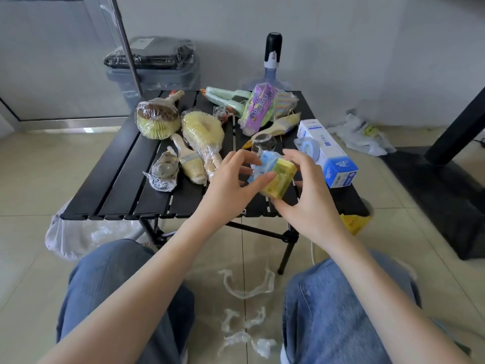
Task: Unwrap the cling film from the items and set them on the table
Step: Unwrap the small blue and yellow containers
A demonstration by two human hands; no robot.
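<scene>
We've got both hands, left hand [231, 177] and right hand [307, 190], gripping the still-wrapped yellow block [279, 179]; film scraps [246, 287] lie on the floor, and most of the wrapped items [202, 132] are still waiting on the table [126, 185].

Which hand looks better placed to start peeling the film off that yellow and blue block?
Probably the left hand: its thumb and fingertips pinch at the wrapped block's blue end, while the right hand cradles it from below and behind.

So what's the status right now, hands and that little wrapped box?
Left hand and right hand both grip the small yellow-and-blue film-wrapped box, held above the black slatted table. Film still on. Nothing blocking.
</scene>
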